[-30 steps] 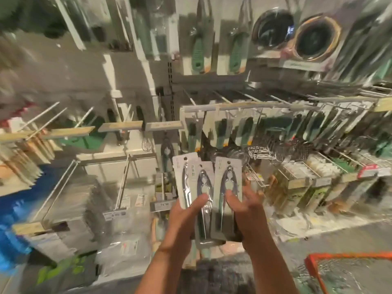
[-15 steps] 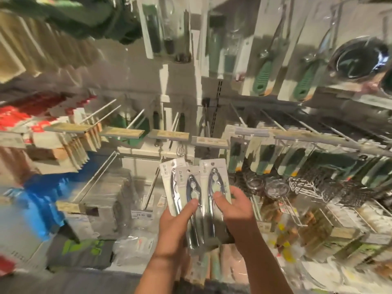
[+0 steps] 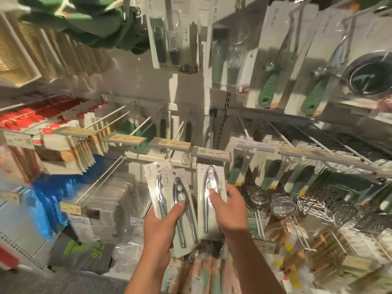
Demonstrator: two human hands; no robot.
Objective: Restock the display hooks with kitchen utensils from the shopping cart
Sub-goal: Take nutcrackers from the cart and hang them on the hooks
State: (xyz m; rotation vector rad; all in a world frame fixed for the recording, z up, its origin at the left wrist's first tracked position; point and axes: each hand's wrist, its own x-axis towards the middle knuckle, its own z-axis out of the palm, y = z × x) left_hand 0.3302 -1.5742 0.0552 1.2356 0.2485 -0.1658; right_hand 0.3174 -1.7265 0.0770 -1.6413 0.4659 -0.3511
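Head view: left hand [image 3: 161,225] grips two carded nutcrackers [image 3: 169,200]; right hand [image 3: 230,206] pinches one carded nutcracker [image 3: 209,187], raised just below the price tag [image 3: 211,154] on the hook rail.

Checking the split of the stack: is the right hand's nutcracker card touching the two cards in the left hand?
Apart. The head view shows a clear gap between the right-hand card and the left-hand cards.

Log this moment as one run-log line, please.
left hand: holds two carded nutcrackers | right hand: lifts one carded nutcracker toward hook under price tag
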